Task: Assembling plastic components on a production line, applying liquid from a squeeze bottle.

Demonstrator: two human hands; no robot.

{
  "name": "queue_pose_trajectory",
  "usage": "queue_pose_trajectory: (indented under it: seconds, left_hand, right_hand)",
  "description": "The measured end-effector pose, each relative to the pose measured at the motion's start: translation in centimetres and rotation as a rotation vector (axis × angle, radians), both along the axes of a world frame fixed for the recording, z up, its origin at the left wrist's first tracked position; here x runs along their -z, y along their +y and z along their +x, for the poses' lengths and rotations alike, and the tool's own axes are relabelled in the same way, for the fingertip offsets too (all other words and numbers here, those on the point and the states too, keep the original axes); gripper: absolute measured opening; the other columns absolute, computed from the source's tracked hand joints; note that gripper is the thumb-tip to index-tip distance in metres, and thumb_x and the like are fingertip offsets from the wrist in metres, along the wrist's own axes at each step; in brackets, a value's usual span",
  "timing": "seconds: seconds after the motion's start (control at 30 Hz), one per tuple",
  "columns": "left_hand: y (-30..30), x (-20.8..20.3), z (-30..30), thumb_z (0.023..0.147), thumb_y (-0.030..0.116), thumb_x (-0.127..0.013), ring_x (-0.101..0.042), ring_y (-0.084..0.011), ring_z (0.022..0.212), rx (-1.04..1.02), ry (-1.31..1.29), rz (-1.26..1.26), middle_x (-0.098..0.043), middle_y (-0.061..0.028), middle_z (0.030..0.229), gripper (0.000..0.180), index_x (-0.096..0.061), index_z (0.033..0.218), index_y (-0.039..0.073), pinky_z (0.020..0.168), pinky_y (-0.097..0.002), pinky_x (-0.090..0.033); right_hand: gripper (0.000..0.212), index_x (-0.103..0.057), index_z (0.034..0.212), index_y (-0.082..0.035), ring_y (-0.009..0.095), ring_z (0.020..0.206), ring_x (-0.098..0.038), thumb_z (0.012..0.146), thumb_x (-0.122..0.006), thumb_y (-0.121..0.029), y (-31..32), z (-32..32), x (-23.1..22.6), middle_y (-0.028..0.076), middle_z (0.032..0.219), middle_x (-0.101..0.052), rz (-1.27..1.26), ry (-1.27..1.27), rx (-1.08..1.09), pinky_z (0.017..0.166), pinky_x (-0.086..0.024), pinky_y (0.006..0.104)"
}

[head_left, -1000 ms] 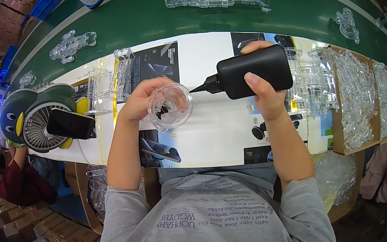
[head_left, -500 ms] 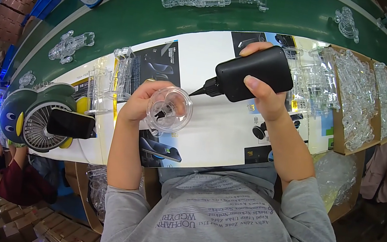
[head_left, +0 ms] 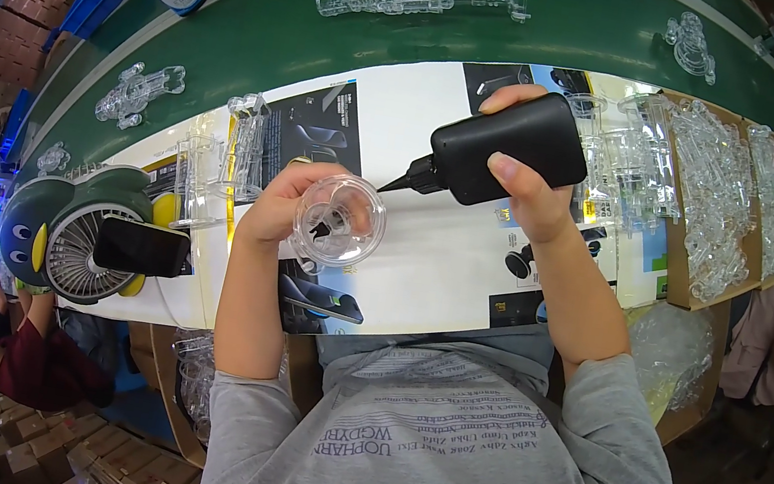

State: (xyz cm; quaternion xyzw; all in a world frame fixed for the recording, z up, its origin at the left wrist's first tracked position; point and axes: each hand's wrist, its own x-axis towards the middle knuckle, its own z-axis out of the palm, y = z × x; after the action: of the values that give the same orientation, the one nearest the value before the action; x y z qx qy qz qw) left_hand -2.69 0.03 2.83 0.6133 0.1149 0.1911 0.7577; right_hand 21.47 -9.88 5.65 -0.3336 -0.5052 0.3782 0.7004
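Note:
My left hand (head_left: pixel 288 201) is closed around a clear, round plastic part (head_left: pixel 338 246), its open circular end facing up and a small dark shape showing inside. My right hand (head_left: pixel 539 187) grips a black squeeze bottle (head_left: pixel 513 149) tilted on its side. The bottle's pointed black nozzle reaches left, its tip at or very near the rim of the clear part. Whether tip and rim touch, I cannot tell, and no liquid is visible. Some fingers of both hands are hidden behind what they hold.
Clear plastic parts stand left (head_left: pixel 242 148) and right (head_left: pixel 626 169); a cardboard box (head_left: pixel 671 249) holds more. A green fan (head_left: pixel 90 230) with a phone (head_left: pixel 141 248) sits at left. Clear assemblies (head_left: pixel 423 0) lie on the green surface (head_left: pixel 581 40) beyond. Other people are at both sides.
The clear assemblies on the green surface have shifted slightly to the left. Both hands, the bottle and the round part stay almost where they were.

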Motion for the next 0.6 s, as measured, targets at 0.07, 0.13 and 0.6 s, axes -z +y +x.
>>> queue_pose_trajectory:
  seconds: [0.07,0.13,0.6]
  left_hand:
    - [0.08,0.16,-0.1,0.084,0.03,-0.056,-0.06,-0.0199,0.07,0.01,0.0,-0.009,-0.062,-0.0137,0.078,0.037,-0.057,0.091,-0.007,0.065,-0.0306,-0.048]
    - [0.08,0.21,-0.11,0.084,0.029,-0.056,-0.06,-0.0203,0.07,0.02,-0.001,-0.018,-0.062,-0.0139,0.078,0.037,-0.057,0.091,-0.007,0.066,-0.0311,-0.049]
    - [-0.27,-0.03,0.17,0.087,0.024,-0.052,-0.061,-0.0181,0.073,0.119,0.019,-0.061,-0.063,-0.0108,0.08,0.03,-0.057,0.093,-0.006,0.071,-0.0295,-0.048]
  right_hand:
    - [0.033,-0.053,0.101,-0.003,0.012,0.082,-0.052,0.07,-0.061,-0.012,0.02,-0.02,0.08,0.005,0.093,-0.054,0.003,-0.004,-0.001,0.074,-0.043,0.0253]
    - [0.033,-0.052,0.101,-0.003,0.012,0.082,-0.052,0.07,-0.061,-0.011,0.02,-0.02,0.09,0.005,0.093,-0.054,0.008,-0.008,0.0,0.074,-0.043,0.0253]
    - [0.034,-0.05,0.102,-0.004,0.012,0.084,-0.051,0.071,-0.06,-0.01,-0.13,0.03,-0.02,0.005,0.097,-0.052,-0.017,0.003,-0.072,0.076,-0.042,0.0256]
